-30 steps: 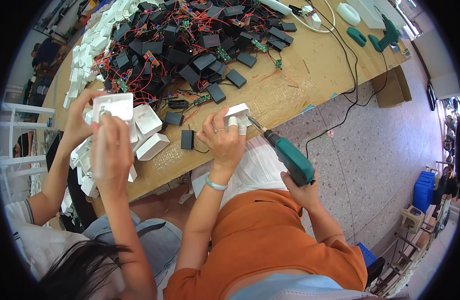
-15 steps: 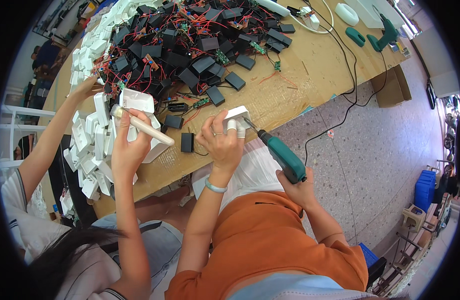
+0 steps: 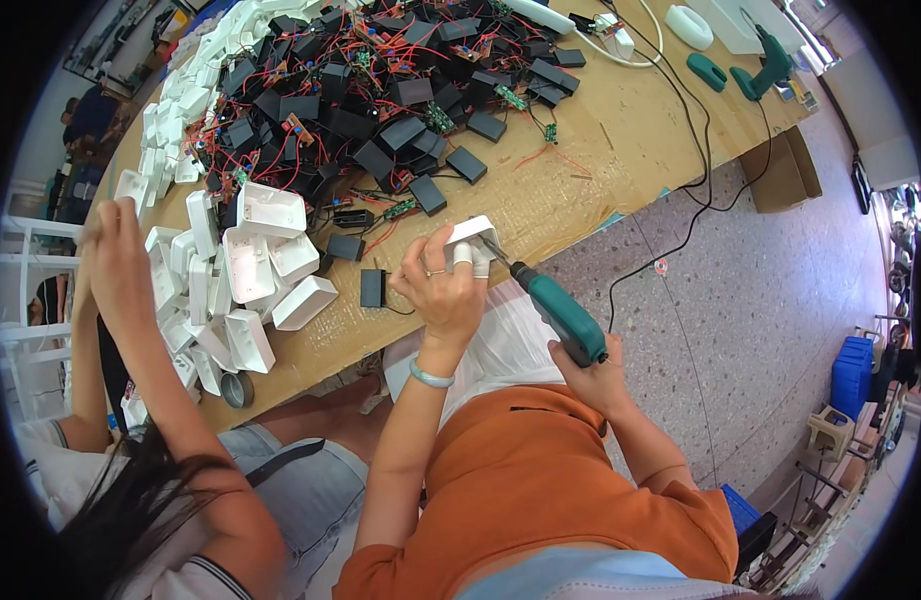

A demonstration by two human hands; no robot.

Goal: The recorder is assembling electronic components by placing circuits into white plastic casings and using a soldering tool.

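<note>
My left hand (image 3: 442,295) is closed on a small white plastic housing (image 3: 470,228) at the table's front edge. White covers wrap two of its fingertips. My right hand (image 3: 592,378) grips a green-and-black power screwdriver (image 3: 568,318), which slants up to the left. The tool's bit reaches into the open side of the housing; its very tip and any screw there are hidden. Left of my left hand lies a black box (image 3: 373,288) with a thin lead.
Many black boxes with red wires (image 3: 380,130) are heaped behind. White housings (image 3: 248,262) pile up at left, near a round grey tin (image 3: 237,390) and a co-worker's blurred hand (image 3: 115,240). Another green screwdriver (image 3: 770,65) lies far right; a cable (image 3: 690,220) hangs over the edge.
My hands, the screwdriver and the housing have barely moved. The co-worker's hand with the brush has swung left, away from the white pile; the brush no longer shows and the tin is uncovered.
</note>
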